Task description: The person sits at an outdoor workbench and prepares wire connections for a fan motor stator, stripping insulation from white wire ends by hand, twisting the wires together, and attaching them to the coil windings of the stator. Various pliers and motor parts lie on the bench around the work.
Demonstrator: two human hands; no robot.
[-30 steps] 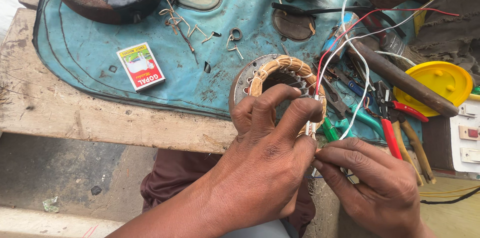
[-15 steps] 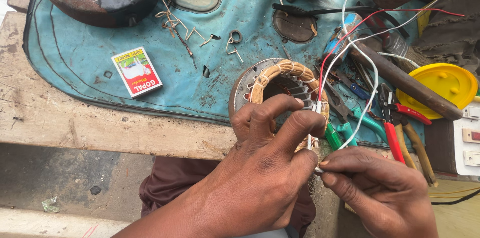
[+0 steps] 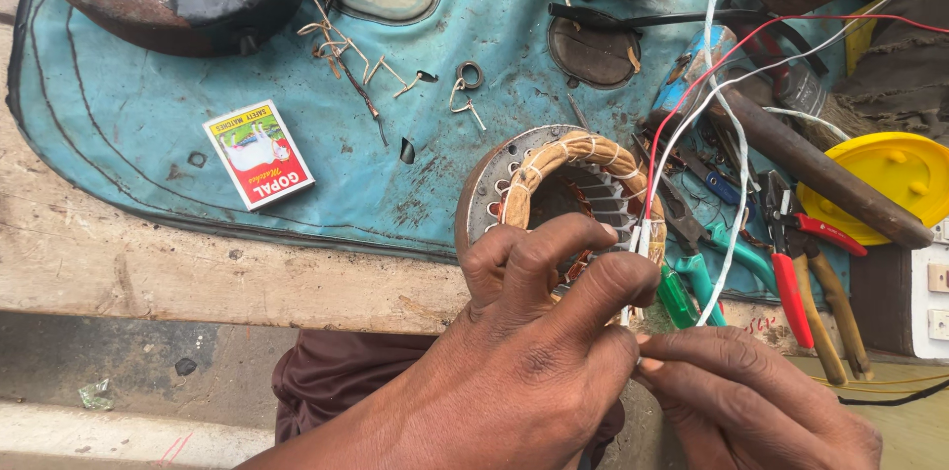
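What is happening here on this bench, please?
A person works with both bare hands on a round motor stator with copper windings, which rests at the edge of a blue mat. The left hand grips the stator's near side, and the right hand meets it at the thin white wires beside the winding; a red wire runs alongside. Pliers with red handles, a yellow lid and a matchbox lie nearby.
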